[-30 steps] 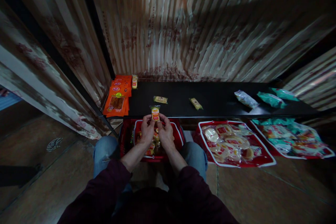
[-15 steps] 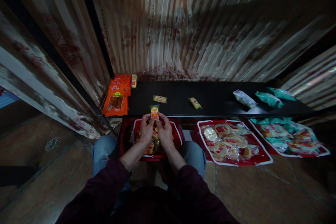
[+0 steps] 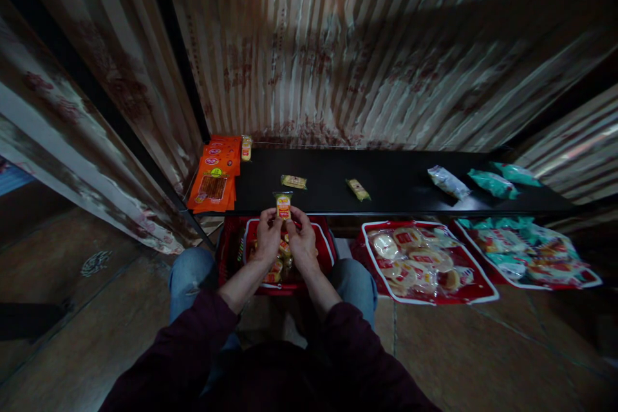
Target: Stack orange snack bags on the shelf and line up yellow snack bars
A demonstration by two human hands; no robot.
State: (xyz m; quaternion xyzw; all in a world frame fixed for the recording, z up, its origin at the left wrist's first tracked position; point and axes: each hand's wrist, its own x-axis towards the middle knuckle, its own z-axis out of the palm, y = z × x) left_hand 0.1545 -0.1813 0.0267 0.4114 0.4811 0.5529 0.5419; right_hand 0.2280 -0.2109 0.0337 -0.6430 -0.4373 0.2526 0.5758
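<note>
Both my left hand [image 3: 268, 238] and my right hand [image 3: 302, 241] are closed on the lower end of one small yellow snack packet [image 3: 283, 205], which stands upright with its orange-red label showing. They hold it just in front of the black shelf's front edge. Below my hands, between my knees, is a red basket [image 3: 329, 246] with a white rim, holding several similar yellow packets [image 3: 275, 270], partly hidden by my hands. On the shelf [image 3: 318, 199] lie two more small packets, one packet [image 3: 294, 181] just beyond my hands and another packet [image 3: 358, 189] to the right.
Orange snack bags [image 3: 212, 180] overlap at the shelf's left end, beside an upright yellow packet [image 3: 246, 149]. Farther right lie a whitish bag [image 3: 448, 181] and two teal bags [image 3: 492, 183]. A basket of round wrapped snacks [image 3: 410, 257] and another of teal bags [image 3: 531, 251] stand at right.
My hands stay on the same packet with almost no movement. The view has shifted very slightly; nothing else visibly differs.
</note>
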